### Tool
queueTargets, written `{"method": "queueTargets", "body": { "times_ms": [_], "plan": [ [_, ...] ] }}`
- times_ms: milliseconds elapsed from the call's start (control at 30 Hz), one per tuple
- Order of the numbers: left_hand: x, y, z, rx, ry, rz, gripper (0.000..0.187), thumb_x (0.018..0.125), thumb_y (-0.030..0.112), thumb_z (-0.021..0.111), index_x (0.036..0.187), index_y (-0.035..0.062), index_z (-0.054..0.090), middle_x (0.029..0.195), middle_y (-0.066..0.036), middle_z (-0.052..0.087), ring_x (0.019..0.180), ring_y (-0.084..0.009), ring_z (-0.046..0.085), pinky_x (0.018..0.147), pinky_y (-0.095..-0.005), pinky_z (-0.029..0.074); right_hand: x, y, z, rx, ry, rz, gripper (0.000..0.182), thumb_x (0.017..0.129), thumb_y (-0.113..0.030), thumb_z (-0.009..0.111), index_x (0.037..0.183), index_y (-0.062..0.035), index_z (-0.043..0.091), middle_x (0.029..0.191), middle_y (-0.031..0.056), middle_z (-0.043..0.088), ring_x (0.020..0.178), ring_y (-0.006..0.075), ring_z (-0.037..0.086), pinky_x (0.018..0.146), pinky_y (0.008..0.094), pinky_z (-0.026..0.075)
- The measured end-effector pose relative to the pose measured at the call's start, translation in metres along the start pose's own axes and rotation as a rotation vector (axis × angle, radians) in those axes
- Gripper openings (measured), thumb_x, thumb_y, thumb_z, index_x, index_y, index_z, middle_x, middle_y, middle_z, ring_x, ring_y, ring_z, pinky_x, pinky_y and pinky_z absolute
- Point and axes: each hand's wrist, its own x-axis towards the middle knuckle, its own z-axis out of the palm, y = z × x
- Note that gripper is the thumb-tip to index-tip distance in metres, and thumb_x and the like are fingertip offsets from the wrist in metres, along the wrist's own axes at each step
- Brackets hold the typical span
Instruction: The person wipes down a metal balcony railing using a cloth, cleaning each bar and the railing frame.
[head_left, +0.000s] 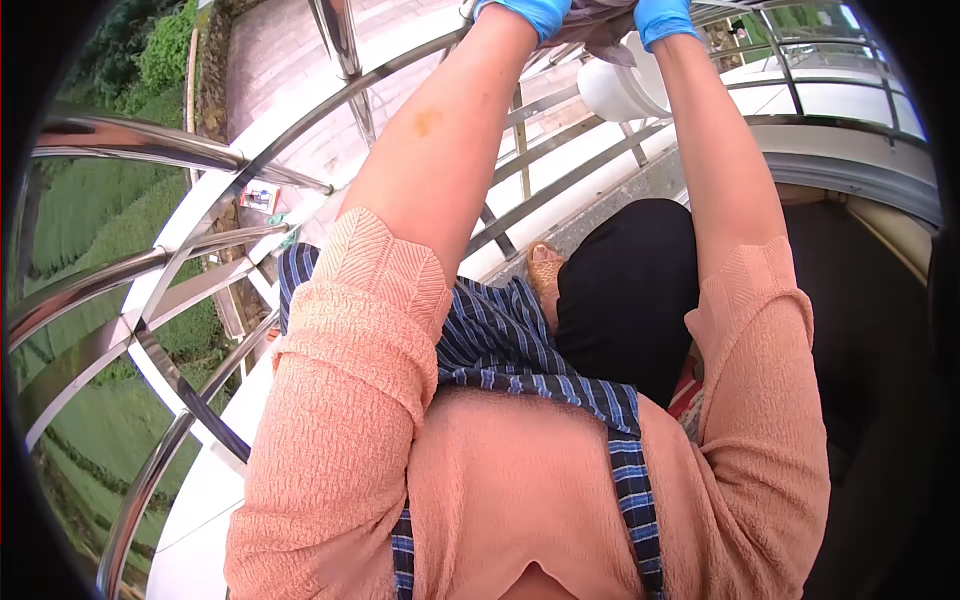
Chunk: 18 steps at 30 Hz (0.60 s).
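Both my hands are at the top edge of the view in blue gloves, with the fingers mostly cut off by the frame. A crumpled, greyish-purple cloth (600,27) bunches between them, and its upper part is out of sight. My left hand (535,12) meets the cloth on its left side and appears closed on it. On the other side, my right hand (664,18) also appears closed on the cloth. Just below the cloth is a white bucket (612,92), beside my right wrist; its contents are hidden.
Shiny metal railings (150,145) curve around the left and front. Beyond them lie a paved floor (275,75) and green planting (90,220). A striped apron (510,330) covers my lap, near my black-trousered knee (635,290). A woven sandal (545,268) rests on the ledge.
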Motion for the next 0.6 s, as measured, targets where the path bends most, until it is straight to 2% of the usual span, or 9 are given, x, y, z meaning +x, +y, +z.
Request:
{"method": "queueTargets", "body": {
  "times_ms": [67,167,200,300,333,367,400,433,600],
  "plan": [
    [0.0,-0.003,0.015,-0.079,0.038,-0.056,0.029,0.087,0.017,0.043,0.088,0.004,0.069,0.088,-0.021,0.065,0.082,-0.0361,0.063,0.075,-0.0447,0.049,-0.013,0.01,-0.009,-0.049,-0.149,-0.119,0.018,0.087,-0.008,0.059,0.103,-0.006,0.053,0.086,0.0022,0.056,0.079,0.0141,0.052,0.067,0.0277,0.045],
    [0.004,-0.004,0.024,-0.224,0.064,-0.108,0.03,0.088,0.018,0.042,0.091,0.0023,0.067,0.091,-0.023,0.064,0.085,-0.0359,0.063,0.076,-0.0451,0.048,-0.007,0.006,-0.026,-0.272,-0.309,-0.078,0.026,0.082,-0.008,0.063,0.105,-0.0054,0.051,0.089,0.0032,0.058,0.081,0.0145,0.056,0.069,0.0286,0.047],
    [0.005,-0.006,0.028,-0.249,0.072,-0.13,0.03,0.087,0.018,0.042,0.09,0.0027,0.068,0.09,-0.023,0.065,0.085,-0.0357,0.063,0.076,-0.0449,0.049,-0.006,0.007,-0.03,-0.153,-0.378,-0.048,0.025,0.082,-0.02,0.066,0.101,-0.0059,0.06,0.086,0.0048,0.064,0.078,0.0155,0.059,0.069,0.0295,0.048],
    [0.0,0.002,0.006,0.016,-0.039,-0.051,0.026,0.086,0.025,0.049,0.094,0.0103,0.069,0.091,-0.014,0.067,0.087,-0.0328,0.064,0.074,-0.0439,0.05,0.004,-0.014,-0.04,-0.716,-0.58,-0.007,0.05,0.079,-0.043,0.067,0.11,-0.0041,0.06,0.102,0.0091,0.064,0.094,0.0215,0.059,0.086,0.0326,0.044],
    [-0.007,0.006,-0.009,0.158,-0.091,-0.002,0.024,0.086,0.028,0.053,0.096,0.0139,0.069,0.092,-0.01,0.067,0.088,-0.0313,0.065,0.073,-0.0435,0.051,-0.002,-0.026,-0.039,-0.82,-0.593,-0.012,0.052,0.075,-0.048,0.069,0.106,-0.0054,0.065,0.099,0.0087,0.066,0.092,0.0182,0.059,0.083,0.0294,0.044],
    [-0.012,0.013,-0.021,0.198,-0.073,0.003,0.019,0.084,0.021,0.056,0.094,0.0157,0.071,0.09,-0.006,0.068,0.086,-0.0263,0.066,0.07,-0.0416,0.051,-0.01,-0.035,-0.037,-0.744,-0.612,0.004,0.041,0.075,-0.046,0.066,0.087,-0.0066,0.07,0.091,0.0109,0.067,0.087,0.0194,0.06,0.083,0.0338,0.043],
    [-0.011,0.014,-0.029,0.075,-0.162,-0.063,0.023,0.088,0.017,0.049,0.102,0.0096,0.065,0.104,-0.016,0.063,0.094,-0.031,0.062,0.081,-0.038,0.05,-0.012,-0.039,-0.035,-0.799,-0.584,0.032,0.039,0.076,-0.045,0.066,0.088,-0.0086,0.07,0.094,0.0098,0.067,0.089,0.0207,0.06,0.082,0.0342,0.043],
    [-0.003,0.003,-0.003,0.097,0.012,-0.004,0.021,0.085,0.021,0.053,0.093,0.015,0.071,0.093,-0.009,0.068,0.088,-0.0286,0.066,0.073,-0.0427,0.051,-0.017,-0.052,-0.034,-0.808,-0.607,0.094,0.037,0.075,-0.044,0.066,0.089,-0.0093,0.07,0.095,0.0098,0.067,0.089,0.0213,0.06,0.081,0.0347,0.044],
    [0.001,0.01,-0.019,-0.153,-0.038,-0.256,0.03,0.088,0.033,0.05,0.095,0.0128,0.07,0.097,-0.016,0.066,0.092,-0.0339,0.063,0.08,-0.0451,0.048,-0.029,-0.057,-0.035,-0.663,-0.488,0.08,0.028,0.076,-0.032,0.067,0.09,-0.0075,0.068,0.092,0.0075,0.067,0.089,0.0181,0.059,0.082,0.0312,0.045]
  ]
}}
